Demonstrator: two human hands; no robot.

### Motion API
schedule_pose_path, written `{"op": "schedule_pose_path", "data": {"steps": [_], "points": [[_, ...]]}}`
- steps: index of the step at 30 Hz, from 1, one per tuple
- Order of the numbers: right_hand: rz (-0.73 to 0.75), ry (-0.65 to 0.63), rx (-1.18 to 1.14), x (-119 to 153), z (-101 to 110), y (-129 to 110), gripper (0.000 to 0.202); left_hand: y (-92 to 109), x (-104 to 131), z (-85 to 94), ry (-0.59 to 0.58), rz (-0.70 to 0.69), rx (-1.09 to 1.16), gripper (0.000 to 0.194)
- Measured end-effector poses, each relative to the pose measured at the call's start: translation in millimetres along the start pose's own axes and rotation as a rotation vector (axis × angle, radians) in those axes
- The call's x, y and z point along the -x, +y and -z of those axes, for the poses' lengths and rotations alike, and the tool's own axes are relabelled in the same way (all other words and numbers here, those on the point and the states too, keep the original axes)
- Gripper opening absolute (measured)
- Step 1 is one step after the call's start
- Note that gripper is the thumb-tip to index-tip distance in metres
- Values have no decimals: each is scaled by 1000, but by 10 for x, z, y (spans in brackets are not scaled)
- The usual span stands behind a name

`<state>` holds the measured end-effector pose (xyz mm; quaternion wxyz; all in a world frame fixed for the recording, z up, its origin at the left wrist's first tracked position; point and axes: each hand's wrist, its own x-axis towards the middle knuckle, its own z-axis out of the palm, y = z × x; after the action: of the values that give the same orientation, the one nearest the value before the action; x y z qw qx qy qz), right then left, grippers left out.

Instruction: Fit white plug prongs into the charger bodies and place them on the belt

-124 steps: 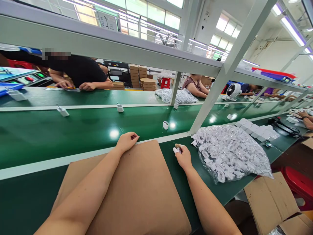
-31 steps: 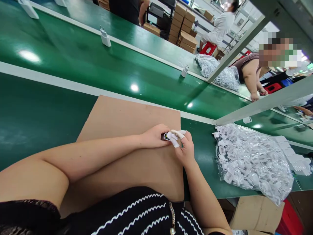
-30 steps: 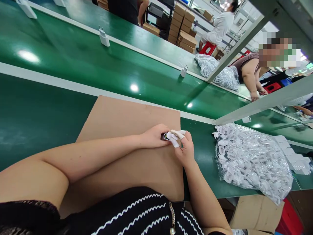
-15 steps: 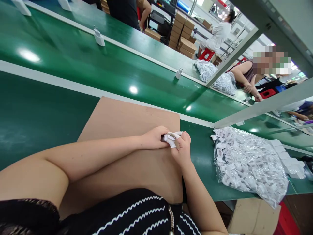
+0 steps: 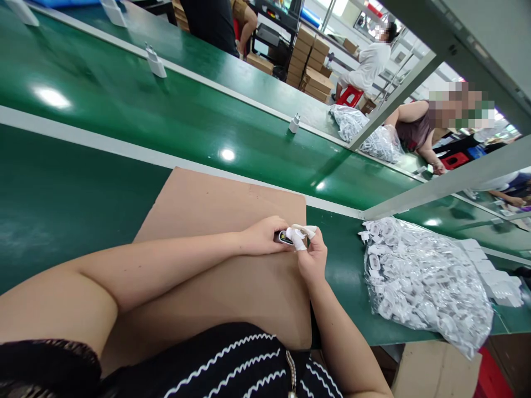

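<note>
green belt (image 5: 199,127) runs through a factory hall, white plugs (image 5: 155,62) spaced near its far edge and co-workers (image 5: 415,124) seated beyond. on the near counter (image 5: 62,177), a cardboard sheet (image 5: 224,185) lies with its far edge at a pale strip (image 5: 99,145). over the sheet, close to its right edge, a person's left hand (image 5: 265,235) grips a small part (image 5: 285,237), dark-sided and pale-rimmed, its end facing the right hand (image 5: 312,260). that hand's thumb and forefinger, in white covers (image 5: 297,239), curl together at the part's end; whether they pinch the part itself or a separate white piece cannot be told.

the part looks small enough to slip if the left grip loosens or the right fingers push off-line, and the covers could blunt the feel. with the sheet's right edge so close, a dropped piece could bounce onto the counter or past its near edge.

to the right, a clear bag (image 5: 423,276) of white parts sags over the counter's near edge, just beside the right forearm; an outward elbow could nudge it, and its own weight could drag it down. white pieces (image 5: 493,279) lie beyond it.
</note>
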<state>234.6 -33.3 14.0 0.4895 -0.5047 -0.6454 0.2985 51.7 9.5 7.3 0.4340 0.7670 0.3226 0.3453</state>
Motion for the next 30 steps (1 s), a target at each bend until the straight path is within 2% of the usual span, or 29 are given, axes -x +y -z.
{"op": "schedule_pose_path", "data": {"steps": [10, 16, 26, 30], "points": [[263, -53, 398, 19, 16, 52, 20, -104, 4, -49, -8, -24, -1, 19], [217, -59, 459, 30, 14, 44, 19, -129, 12, -53, 3, -32, -8, 18], [185, -15, 399, 7, -2, 62, 20, -104, -3, -32, -38, -1, -24, 20], [153, -35, 358, 11, 10, 43, 20, -106, 0, -34, -28, 0, -20, 19]]}}
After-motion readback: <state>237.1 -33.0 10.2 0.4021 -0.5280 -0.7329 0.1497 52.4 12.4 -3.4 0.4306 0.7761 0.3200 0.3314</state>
